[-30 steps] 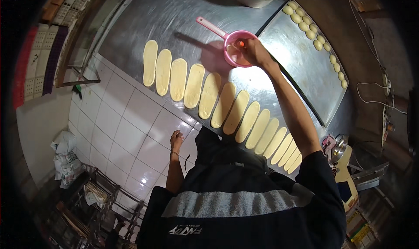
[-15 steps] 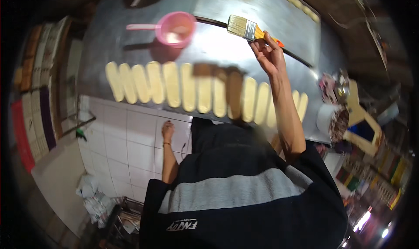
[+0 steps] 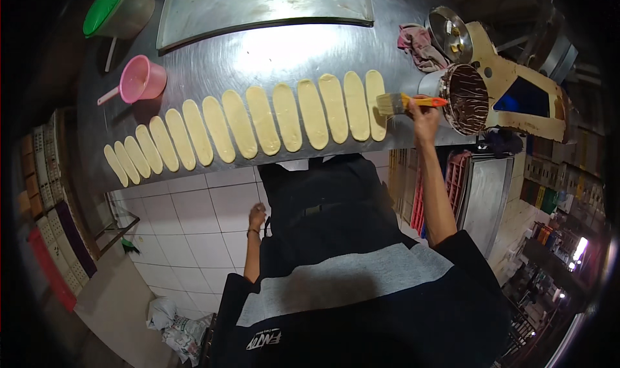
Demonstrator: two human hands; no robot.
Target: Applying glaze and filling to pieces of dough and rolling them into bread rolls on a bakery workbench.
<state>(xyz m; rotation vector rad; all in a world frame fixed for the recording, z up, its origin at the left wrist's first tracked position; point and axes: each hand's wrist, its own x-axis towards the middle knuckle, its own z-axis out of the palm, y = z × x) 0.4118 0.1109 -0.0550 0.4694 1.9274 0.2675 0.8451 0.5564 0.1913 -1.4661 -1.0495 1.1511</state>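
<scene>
A row of long, flat, pale dough strips lies side by side along the near edge of the metal table. My right hand grips a flat brush by its orange-yellow handle. Its bristles point left, at the right edge of the last dough strip; whether they press on it I cannot tell. My left hand hangs low beside my body, away from the table, its fingers loosely curled with nothing seen in them. A pink long-handled cup stands behind the left part of the row.
A metal tray lies at the back of the table. Just right of my right hand stands a tub of dark brown paste. Near it are a crumpled cloth and a metal bowl. A green-lidded container is at the far left.
My right hand has brought the brush down from near the tray to the right end of the dough row. The view has shifted, showing more of the table's right side.
</scene>
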